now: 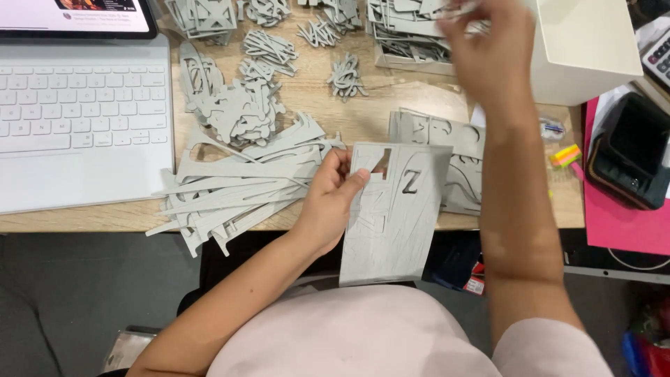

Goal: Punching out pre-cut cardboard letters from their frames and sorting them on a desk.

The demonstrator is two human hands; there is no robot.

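Grey card is what I am watching: my left hand [328,202] is pinching the punched sheet [394,213] by its left edge over the wooden desk [363,115] rim, while my right hand [481,52] is reaching up, fingers closing on a small blurred piece [457,10] above the stacked sheets [405,31].

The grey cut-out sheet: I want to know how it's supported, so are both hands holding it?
No: only the left hand grips the grey cut-out sheet, while the right hand is raised over the stack of grey pieces.
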